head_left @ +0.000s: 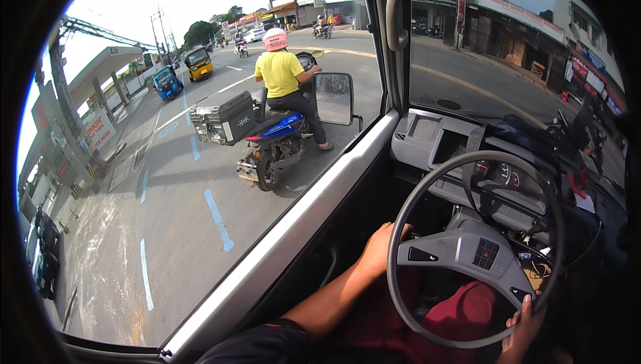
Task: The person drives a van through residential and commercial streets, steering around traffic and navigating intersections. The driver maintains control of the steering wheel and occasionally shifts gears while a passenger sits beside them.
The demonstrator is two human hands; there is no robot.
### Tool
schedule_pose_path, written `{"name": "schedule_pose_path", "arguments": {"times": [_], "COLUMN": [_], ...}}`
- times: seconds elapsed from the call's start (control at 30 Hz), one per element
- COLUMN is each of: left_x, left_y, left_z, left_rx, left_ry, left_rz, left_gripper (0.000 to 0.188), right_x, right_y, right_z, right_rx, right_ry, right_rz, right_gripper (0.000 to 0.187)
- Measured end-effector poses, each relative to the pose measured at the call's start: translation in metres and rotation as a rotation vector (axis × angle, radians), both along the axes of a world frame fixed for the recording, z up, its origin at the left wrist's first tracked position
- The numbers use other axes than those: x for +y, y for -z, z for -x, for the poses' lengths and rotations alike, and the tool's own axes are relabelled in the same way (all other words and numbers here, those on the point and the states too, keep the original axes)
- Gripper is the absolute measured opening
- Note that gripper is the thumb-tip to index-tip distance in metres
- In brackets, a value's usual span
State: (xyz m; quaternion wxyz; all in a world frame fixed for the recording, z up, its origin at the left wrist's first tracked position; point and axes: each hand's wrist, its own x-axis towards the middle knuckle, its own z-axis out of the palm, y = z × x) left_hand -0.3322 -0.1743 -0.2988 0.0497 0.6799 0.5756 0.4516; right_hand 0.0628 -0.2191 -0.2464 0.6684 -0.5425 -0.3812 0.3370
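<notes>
A grey steering wheel fills the right side of the view, with a dark rim and a grey hub. My left hand closes on the left part of the rim, its fingertips partly hidden behind it. Low on the right side, my right hand wraps the rim with the thumb pointing up along it. Beyond the wheel sit round gauges in a grey dashboard. My legs in dark red trousers show beneath the wheel.
Through the open side window, a rider in a yellow shirt sits on a blue motorcycle close alongside, near the side mirror. Farther off are a blue three-wheeler and a yellow one. A windscreen pillar divides the view.
</notes>
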Motion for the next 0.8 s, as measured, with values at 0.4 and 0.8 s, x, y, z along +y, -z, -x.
{"name": "schedule_pose_path", "arguments": {"times": [0.4, 0.8], "left_x": [0.019, 0.041], "left_y": [0.006, 0.017], "left_z": [0.005, 0.005], "left_rx": [0.043, 0.014], "left_ry": [0.052, 0.046], "left_rz": [-0.105, -0.300], "left_gripper": [0.036, 0.034], "right_x": [0.015, 0.070], "right_y": [0.002, -0.012], "right_z": [-0.002, -0.033], "right_rx": [-0.046, -0.358], "right_ry": [0.058, -0.037], "right_rz": [0.041, 0.036], "right_gripper": [0.039, 0.042]}}
